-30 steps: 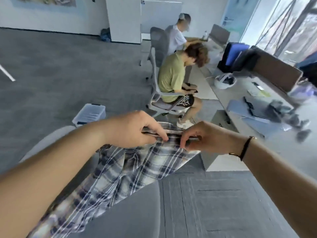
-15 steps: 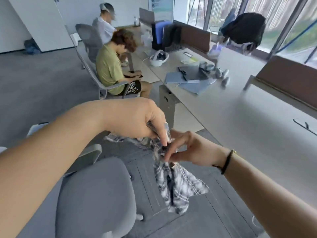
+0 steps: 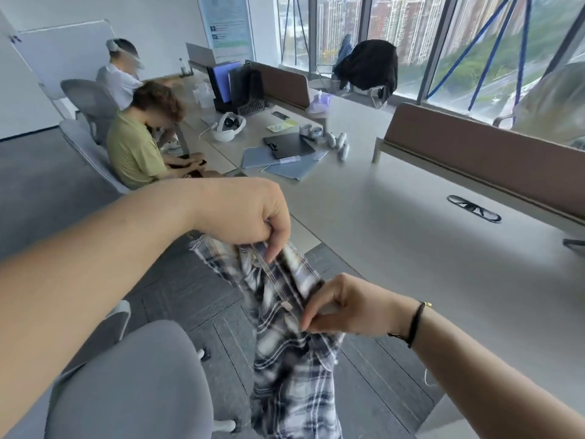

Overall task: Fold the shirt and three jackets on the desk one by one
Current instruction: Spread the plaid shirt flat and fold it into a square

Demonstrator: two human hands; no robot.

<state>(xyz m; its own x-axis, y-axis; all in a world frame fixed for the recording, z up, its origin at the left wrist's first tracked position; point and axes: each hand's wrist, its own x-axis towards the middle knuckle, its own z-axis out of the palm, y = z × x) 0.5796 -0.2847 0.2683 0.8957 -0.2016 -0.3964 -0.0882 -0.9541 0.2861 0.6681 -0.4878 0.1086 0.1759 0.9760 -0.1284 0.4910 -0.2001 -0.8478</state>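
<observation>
Fingers of left hand (image 3: pixel 250 213) and right hand (image 3: pixel 345 307) pinch the hanging plaid shirt (image 3: pixel 285 343), apparently readying it for spreading flat on the worktop (image 3: pixel 427 248).

Bare desk (image 3: pixel 395 248) lies open at three o'clock of the hands. A divider (image 3: pixel 481 160) walls its far edge; a chair (image 3: pixel 133 384) crowds seven o'clock.

Shirt (image 3: pixel 285 327) hanging off the tabletop (image 3: pixel 411 248) edge, left of it, above floor. Left hand (image 3: pixel 250 213) on its upper part, right hand (image 3: pixel 345 307) lower. Chair (image 3: pixel 133 384) left of shirt.
</observation>
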